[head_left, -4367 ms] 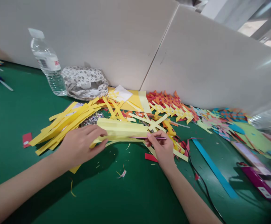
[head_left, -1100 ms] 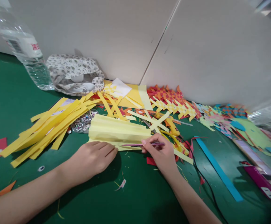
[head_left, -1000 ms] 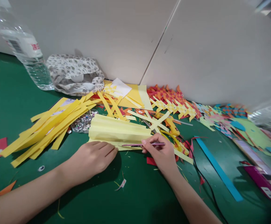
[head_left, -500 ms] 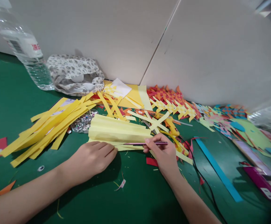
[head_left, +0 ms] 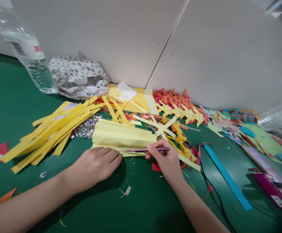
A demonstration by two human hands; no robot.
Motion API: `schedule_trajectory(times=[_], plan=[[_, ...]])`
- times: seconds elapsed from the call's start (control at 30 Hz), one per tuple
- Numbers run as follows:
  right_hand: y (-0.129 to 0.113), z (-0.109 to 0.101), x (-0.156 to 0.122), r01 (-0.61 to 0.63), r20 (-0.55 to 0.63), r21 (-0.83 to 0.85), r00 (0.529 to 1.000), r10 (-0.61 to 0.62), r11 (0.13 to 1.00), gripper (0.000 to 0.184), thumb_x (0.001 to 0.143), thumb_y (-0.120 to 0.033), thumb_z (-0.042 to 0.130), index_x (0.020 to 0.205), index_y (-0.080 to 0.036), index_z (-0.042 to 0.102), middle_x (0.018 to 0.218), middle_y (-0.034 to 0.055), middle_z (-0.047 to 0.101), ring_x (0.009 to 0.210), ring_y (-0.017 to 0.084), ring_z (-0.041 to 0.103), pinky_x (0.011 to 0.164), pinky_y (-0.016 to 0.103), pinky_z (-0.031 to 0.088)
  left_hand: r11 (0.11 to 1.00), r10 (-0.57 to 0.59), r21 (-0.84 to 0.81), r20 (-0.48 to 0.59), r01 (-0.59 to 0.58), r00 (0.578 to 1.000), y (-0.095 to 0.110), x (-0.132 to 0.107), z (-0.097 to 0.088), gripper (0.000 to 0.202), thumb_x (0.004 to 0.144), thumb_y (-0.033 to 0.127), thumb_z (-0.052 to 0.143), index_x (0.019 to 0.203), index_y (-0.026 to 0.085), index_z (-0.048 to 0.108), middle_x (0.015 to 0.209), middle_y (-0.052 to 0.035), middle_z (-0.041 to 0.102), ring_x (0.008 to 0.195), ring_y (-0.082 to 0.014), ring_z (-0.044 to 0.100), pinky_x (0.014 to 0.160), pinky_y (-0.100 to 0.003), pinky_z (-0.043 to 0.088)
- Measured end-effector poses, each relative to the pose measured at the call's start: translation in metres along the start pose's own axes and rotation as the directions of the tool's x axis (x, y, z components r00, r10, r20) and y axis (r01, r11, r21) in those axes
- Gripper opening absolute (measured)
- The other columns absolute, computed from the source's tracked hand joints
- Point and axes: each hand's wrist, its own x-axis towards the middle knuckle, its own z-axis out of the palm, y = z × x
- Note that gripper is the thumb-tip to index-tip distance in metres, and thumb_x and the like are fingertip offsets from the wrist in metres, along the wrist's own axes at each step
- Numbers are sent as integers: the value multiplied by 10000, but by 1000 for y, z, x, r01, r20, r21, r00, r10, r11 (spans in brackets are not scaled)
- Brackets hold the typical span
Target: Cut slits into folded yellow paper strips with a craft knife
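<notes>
A creased sheet of pale yellow paper (head_left: 123, 134) lies in front of me. My left hand (head_left: 103, 163) is curled over its near left corner, fingers closed and pressing the edge; the thumb is hidden. In a pinch, my right hand (head_left: 165, 157) holds a slim purple pen-like tool (head_left: 141, 150) with a thin pointed end. The tool lies nearly level along the paper's near edge, its point close to my left fingers. What kind of tool it is I cannot tell for sure. Behind my right hand sit a yellow glue gun (head_left: 178, 131) and pale crossed strips (head_left: 164, 126).
Yellow paper strips (head_left: 58, 132) are heaped at left beside a bag of googly eyes (head_left: 85, 126). A water bottle (head_left: 34, 61) and patterned cloth bag (head_left: 79, 76) stand behind. Woven paper fish (head_left: 177, 110) line the wall. A black cable (head_left: 211, 184) and blue strip (head_left: 228, 178) lie right.
My right hand has slid a little to the left along the paper's near edge, taking the purple tool with it. My left hand stays in place.
</notes>
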Motion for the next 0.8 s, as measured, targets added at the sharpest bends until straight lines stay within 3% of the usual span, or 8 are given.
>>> schedule_trajectory(times=[0.8], plan=[[1,-1,1,6,5,-9,1000,-6,1000,304,724,-390,793,648,-198,569,563,-10,691,501,125,663,535,213,549,1000,4,16,42,-4,999,1,-1,-1,293,915,44,374,885,148,646,792,-52,692,668,-156,633,590,-251,502]])
